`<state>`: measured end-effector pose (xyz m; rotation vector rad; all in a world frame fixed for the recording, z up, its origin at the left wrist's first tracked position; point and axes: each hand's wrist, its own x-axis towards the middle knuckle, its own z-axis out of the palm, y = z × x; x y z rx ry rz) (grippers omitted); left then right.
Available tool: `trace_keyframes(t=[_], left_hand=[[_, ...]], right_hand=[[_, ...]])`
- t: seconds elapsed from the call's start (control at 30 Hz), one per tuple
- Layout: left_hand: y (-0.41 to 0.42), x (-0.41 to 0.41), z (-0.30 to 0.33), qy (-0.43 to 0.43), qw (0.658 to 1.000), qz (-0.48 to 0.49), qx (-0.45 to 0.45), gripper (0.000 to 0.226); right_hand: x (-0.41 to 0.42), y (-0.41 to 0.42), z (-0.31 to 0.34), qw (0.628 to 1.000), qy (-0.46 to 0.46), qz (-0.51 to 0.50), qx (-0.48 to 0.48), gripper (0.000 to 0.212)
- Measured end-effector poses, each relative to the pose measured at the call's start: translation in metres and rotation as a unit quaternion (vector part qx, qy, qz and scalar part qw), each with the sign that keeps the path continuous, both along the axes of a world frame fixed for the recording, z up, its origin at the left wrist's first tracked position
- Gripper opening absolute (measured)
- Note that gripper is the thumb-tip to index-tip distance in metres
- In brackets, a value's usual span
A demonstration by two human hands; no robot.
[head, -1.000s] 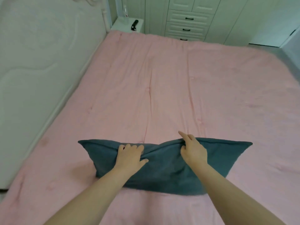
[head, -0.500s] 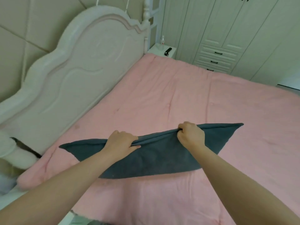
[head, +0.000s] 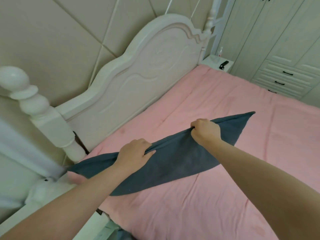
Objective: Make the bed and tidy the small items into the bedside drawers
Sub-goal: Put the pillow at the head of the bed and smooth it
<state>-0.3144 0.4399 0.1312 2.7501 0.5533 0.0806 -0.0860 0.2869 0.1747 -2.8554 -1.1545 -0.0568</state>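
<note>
A dark teal pillow (head: pixel 174 161) hangs stretched in a long flat shape above the pink quilt (head: pixel 216 193), near the near corner of the bed. My left hand (head: pixel 134 155) grips its upper edge toward the left end, and my right hand (head: pixel 205 130) grips the same edge farther right. The pillow's left tip reaches the bed's corner beside the white bedpost (head: pixel 43 110). Far off, a white bedside table (head: pixel 213 61) holds a black remote-like item (head: pixel 223 64) and a clear bottle (head: pixel 220 52).
The white carved headboard (head: pixel 138 80) runs along the bed's left side against a padded beige wall. A white wardrobe with black-handled drawers (head: pixel 284 78) stands beyond the bed's far edge. The white bed frame rail (head: pixel 52 201) lies at the lower left.
The pillow has been lifted off the quilt and carried left toward the headboard end, both hands now fisted on its upper edge. My view has swung left and up.
</note>
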Motion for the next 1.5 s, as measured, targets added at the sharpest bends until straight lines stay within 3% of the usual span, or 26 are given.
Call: trace_keyframes(t=[0.23, 0.47, 0.53, 0.67, 0.77, 0.83, 0.93, 1.03, 1.1, 1.17, 1.27, 1.33, 1.4, 1.5], left_hand=[[0.055, -0.003, -0.014, -0.007, 0.996, 0.084, -0.004, 0.041], [0.145, 0.018, -0.041, -0.043, 0.979, 0.155, -0.129, 0.043], [0.175, 0.032, -0.047, -0.061, 0.969, 0.174, -0.167, 0.044], [0.253, 0.082, -0.080, -0.063, 0.951, 0.196, -0.229, 0.041], [0.306, 0.116, -0.132, -0.004, 0.934, 0.233, -0.269, 0.043], [0.331, 0.126, -0.172, 0.088, 0.925, 0.258, -0.265, 0.057], [0.355, 0.122, -0.222, 0.163, 0.905, 0.286, -0.271, 0.080], [0.365, 0.116, -0.258, 0.163, 0.907, 0.292, -0.256, 0.081], [0.364, 0.117, -0.271, 0.162, 0.912, 0.292, -0.236, 0.081], [0.367, 0.124, -0.286, 0.177, 0.916, 0.286, -0.220, 0.086], [0.378, 0.133, -0.292, 0.169, 0.915, 0.277, -0.240, 0.098], [0.381, 0.141, -0.298, 0.151, 0.917, 0.273, -0.249, 0.096], [0.378, 0.148, -0.298, 0.112, 0.929, 0.277, -0.218, 0.078], [0.371, 0.154, -0.287, -0.017, 0.932, 0.293, -0.212, 0.051]], right_hand=[[0.005, 0.087, -0.018, 0.998, 0.028, -0.010, -0.058, 0.030], [0.030, 0.223, -0.017, 0.992, -0.038, 0.022, -0.122, 0.027], [0.040, 0.262, -0.017, 0.996, -0.039, 0.017, -0.081, 0.029], [0.051, 0.312, -0.035, 0.991, 0.022, -0.038, 0.126, 0.037], [0.047, 0.310, -0.096, 0.981, 0.117, -0.083, 0.130, 0.050], [0.041, 0.291, -0.157, 0.954, 0.230, -0.138, 0.135, 0.056], [0.030, 0.252, -0.242, 0.864, 0.395, -0.288, 0.116, 0.068], [0.018, 0.227, -0.306, 0.708, 0.512, -0.468, 0.132, 0.081], [0.012, 0.227, -0.331, 0.591, 0.567, -0.536, 0.206, 0.070], [0.011, 0.233, -0.359, 0.529, 0.579, -0.554, 0.280, 0.054], [0.010, 0.245, -0.375, 0.502, 0.563, -0.553, 0.354, 0.081], [0.013, 0.250, -0.378, 0.491, 0.557, -0.548, 0.385, 0.083], [0.015, 0.254, -0.371, 0.517, 0.535, -0.533, 0.404, 0.078], [0.019, 0.256, -0.347, 0.582, 0.446, -0.512, 0.447, 0.065]])
